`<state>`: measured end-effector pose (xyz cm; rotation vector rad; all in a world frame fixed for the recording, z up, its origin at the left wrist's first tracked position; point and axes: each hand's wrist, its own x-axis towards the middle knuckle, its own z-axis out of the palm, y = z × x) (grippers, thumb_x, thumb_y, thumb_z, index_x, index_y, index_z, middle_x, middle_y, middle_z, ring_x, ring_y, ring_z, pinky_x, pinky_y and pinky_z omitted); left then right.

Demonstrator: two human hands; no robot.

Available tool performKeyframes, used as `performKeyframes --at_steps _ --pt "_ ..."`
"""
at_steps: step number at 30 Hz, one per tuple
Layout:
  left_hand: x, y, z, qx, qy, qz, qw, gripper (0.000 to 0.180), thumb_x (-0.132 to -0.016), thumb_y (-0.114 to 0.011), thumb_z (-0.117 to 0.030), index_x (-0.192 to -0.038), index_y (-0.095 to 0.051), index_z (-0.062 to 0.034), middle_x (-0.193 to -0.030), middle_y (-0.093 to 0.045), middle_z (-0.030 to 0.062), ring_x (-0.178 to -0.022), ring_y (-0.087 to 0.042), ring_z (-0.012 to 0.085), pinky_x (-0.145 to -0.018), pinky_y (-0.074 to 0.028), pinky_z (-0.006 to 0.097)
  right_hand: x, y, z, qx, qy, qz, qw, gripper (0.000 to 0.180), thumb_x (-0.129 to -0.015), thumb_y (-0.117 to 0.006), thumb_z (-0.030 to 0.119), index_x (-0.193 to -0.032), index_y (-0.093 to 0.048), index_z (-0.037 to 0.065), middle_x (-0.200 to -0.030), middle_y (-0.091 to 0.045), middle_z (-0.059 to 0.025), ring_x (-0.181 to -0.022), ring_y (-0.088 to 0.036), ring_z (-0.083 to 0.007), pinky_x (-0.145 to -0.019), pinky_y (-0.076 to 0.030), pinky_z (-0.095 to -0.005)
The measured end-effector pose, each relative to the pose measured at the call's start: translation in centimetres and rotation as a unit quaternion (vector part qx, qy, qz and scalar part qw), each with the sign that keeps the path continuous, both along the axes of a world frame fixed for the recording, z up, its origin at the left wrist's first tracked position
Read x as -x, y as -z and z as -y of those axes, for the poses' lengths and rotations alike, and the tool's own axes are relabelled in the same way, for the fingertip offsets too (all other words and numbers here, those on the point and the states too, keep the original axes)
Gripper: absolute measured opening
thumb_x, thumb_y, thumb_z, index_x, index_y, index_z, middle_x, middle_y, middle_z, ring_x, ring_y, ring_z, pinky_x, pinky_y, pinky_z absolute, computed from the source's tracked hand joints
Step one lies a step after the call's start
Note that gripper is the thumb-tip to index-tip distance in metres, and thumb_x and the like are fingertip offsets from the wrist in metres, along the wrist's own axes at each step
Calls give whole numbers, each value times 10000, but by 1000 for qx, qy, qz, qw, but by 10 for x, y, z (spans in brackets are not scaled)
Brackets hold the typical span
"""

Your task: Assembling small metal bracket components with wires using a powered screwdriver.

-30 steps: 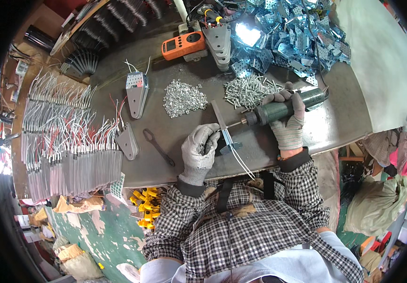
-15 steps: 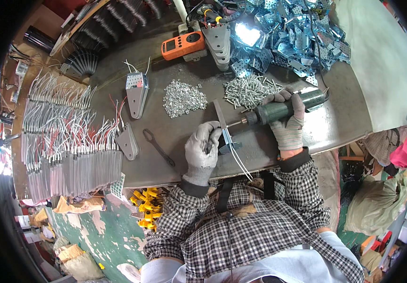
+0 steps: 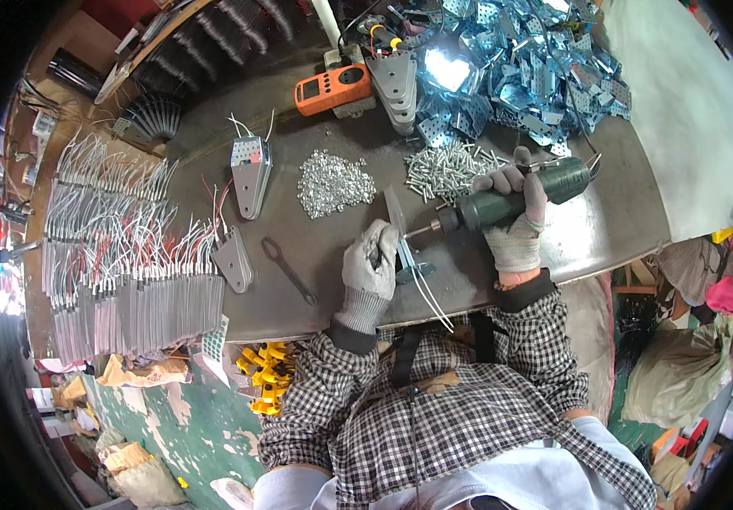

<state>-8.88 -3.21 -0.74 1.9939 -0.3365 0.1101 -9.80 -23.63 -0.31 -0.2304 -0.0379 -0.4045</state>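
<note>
Two gloved hands at work over the table (image 3: 621, 212), nr its near edge, abt midway along.

L hand (image 3: 370, 263): fingers curled in tight, thumb & fingertips pinching the L side of a grey plate assembly (image 3: 394, 208); exact contact partly hidden by the glove. Assembly is tilted up on its narrow side, w/ a bluish metal part & 2 white wires (image 3: 431, 304) trailing twd the near edge. Dark blue block (image 3: 417, 274) just beside it; can't tell if touching.

R hand (image 3: 526, 228): fingers wrapped partway round a green power driver (image 3: 557, 180), firm hold. Its bit (image 3: 421, 229) points L, tip at the assembly's R face; can't tell how far in.

Twd table's middle: pile of nuts (image 3: 336, 184), & to its R a pile of screws (image 3: 451, 170). Heap of blue perforated brackets (image 3: 511, 76) nr the far R corner. Orange meter (image 3: 330, 89) & stack of grey plates (image 3: 396, 85) nr the far edge.

Dark spanner (image 3: 290, 270) L of the L hand, well apart, nr the near edge. Rows of wired grey strips (image 3: 137, 314) along the L edge. Yellow pcs (image 3: 266, 374) below the near edge, off the table.
</note>
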Motion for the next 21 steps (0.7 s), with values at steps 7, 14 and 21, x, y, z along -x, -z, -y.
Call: performKeyframes --at_steps 7,14,21 --pt "7 33 -4 343 -66 -205 914 283 -1022 -496 -124 -1206 -567 78 -1036 -632 25 -919 -595 113 -859 -512 273 -13 -35 -16 103 -26 70 992 182 -807 -653 148 -932 -522 171 -722 -377 63 -662 -347 -98 -742 -355 -296" --pt "-6 -15 -27 -122 21 139 983 255 -895 -527 -25 -1140 -600 -30 -1147 -619 146 -1078 -598 286 -959 -463 367 -14 -51 -18 187 -21 10 982 457 -821 -720 228 -1158 -441 98 -914 -558 -64 -779 -563 -173 -747 -497 -407" --pt "-44 -63 -61 -479 420 208 742 481 -912 -499 -121 -1393 -486 -104 -1435 -482 110 -1339 -437 269 -1146 -315 395 22 -110 96 482 147 -278 818 385 -844 -740 332 -1049 -620 30 -820 -628 -27 -688 -580 -132 -603 -473 -294"
